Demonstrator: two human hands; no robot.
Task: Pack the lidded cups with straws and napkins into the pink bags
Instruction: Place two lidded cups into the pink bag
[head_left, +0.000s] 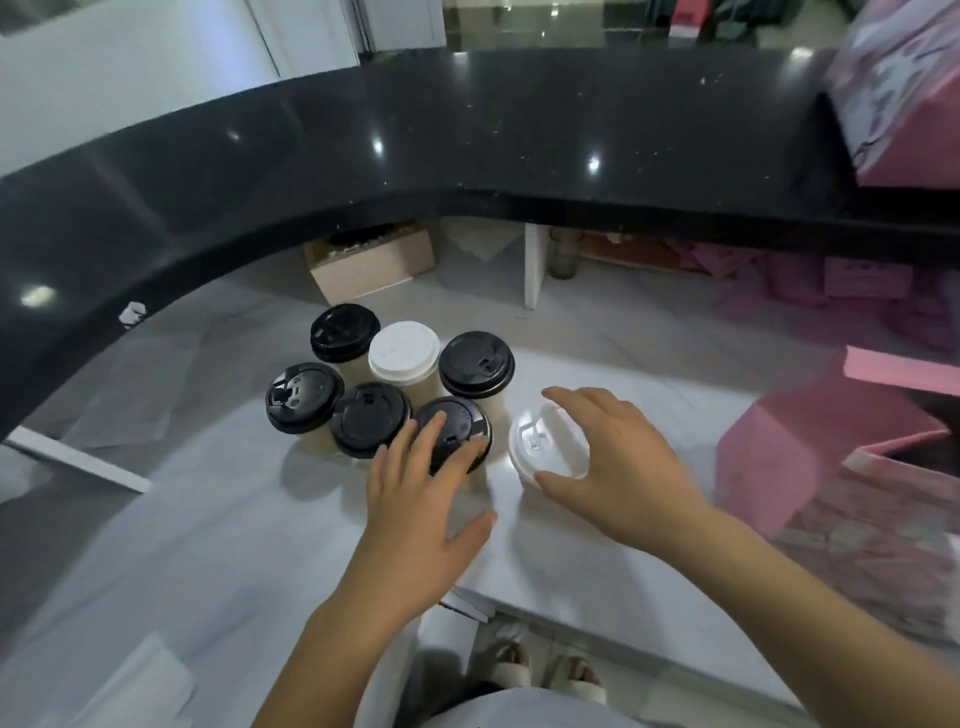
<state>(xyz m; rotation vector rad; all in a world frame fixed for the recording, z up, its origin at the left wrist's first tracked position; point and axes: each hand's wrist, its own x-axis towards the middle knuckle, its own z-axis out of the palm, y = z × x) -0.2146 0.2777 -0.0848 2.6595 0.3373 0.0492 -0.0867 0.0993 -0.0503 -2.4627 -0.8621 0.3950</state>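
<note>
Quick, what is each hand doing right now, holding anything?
Left hand: open, fingers straight, resting on a black-lidded cup.
Right hand: open, fingers and thumb spread around a white-lidded cup, not yet gripping it.

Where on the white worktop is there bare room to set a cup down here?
Bare worktop lies near-left of the left hand and behind the right hand, up to the pink bag. It is crowded where seven lidded cups cluster, and the cardboard box fills the back.
</note>
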